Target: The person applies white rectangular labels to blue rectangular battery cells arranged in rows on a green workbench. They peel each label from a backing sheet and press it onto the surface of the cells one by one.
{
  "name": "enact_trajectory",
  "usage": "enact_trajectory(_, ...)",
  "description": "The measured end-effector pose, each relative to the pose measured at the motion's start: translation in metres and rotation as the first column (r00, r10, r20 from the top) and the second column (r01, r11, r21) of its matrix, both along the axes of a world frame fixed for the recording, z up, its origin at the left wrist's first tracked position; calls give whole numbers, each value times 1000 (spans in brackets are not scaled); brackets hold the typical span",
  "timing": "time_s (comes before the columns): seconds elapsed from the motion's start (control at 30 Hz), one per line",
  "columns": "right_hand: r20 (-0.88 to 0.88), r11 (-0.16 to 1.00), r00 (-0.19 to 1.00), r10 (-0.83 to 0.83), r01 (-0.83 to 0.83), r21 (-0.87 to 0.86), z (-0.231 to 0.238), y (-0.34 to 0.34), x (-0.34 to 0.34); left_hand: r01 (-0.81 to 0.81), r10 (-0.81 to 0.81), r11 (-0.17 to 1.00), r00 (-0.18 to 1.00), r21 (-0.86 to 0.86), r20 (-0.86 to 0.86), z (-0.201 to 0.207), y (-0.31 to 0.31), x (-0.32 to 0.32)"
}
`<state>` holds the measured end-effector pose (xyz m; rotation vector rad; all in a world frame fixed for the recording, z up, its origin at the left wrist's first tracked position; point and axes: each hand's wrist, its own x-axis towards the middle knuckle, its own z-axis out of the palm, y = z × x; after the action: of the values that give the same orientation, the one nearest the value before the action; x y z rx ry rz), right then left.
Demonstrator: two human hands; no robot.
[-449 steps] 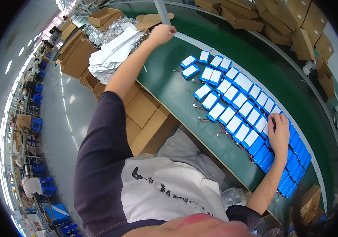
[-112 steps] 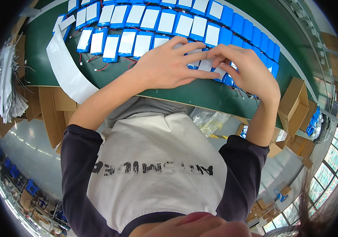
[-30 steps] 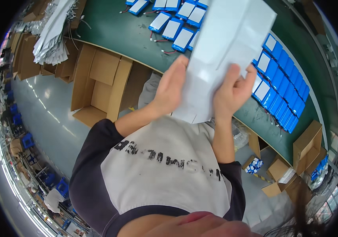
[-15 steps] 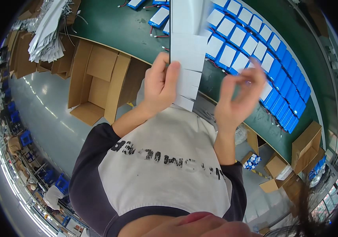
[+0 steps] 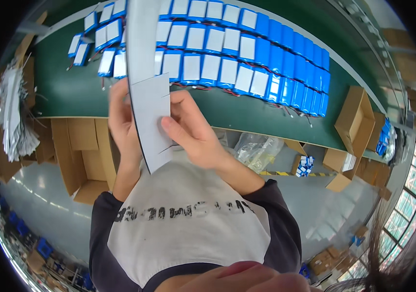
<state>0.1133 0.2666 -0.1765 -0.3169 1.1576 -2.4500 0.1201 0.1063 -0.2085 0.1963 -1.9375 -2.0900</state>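
A long white strip of label sheet point(image 5: 150, 109) with cuts along its right edge stands upright in front of my chest. My left hand point(image 5: 124, 126) grips its left edge, with some of the fingers hidden behind it. My right hand point(image 5: 195, 134) pinches the strip's right edge, thumb on the front face and fingers behind. Beyond the strip, rows of blue battery packs point(image 5: 285, 63) lie on the green table. Many on the left side carry a white label point(image 5: 196, 36), while those farther right are plain blue. Thin red and dark wires stick out between the rows.
Loose labelled packs point(image 5: 106, 62) lie at the table's left. An open cardboard box point(image 5: 79, 141) stands below the front left edge, beside a hanging bundle of white strips point(image 5: 16, 112). To the right are another open carton point(image 5: 356, 117) and a clear plastic bag point(image 5: 256, 148).
My right hand has come left from the air above the table and taken hold of the strip's right edge. The view has turned, showing more of the rows of packs.
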Motion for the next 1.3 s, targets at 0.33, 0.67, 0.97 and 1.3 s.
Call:
enact_trajectory(0.33, -621, 439, 691, -369, 719, 539, 10, 143, -29, -142, -22, 880, 941, -453, -338, 8, -21, -31)
enact_trajectory(0.67, -576, -110, 780, 244, 613, 783, 22, 397, -161, 488, -739, 261, 656, -833, 153, 26, -4, -54)
enact_trajectory(0.97, -475, -156, 820, 319, 540, 827, 8, 403, -204, 463, -793, 253, 602, -850, 92, 4, 55, -55)
enact_trajectory(1.3, -493, -461, 762, 420, 647, 607, 2, 383, -202, 540, -767, 340, 633, -770, 106, 3, 58, -58)
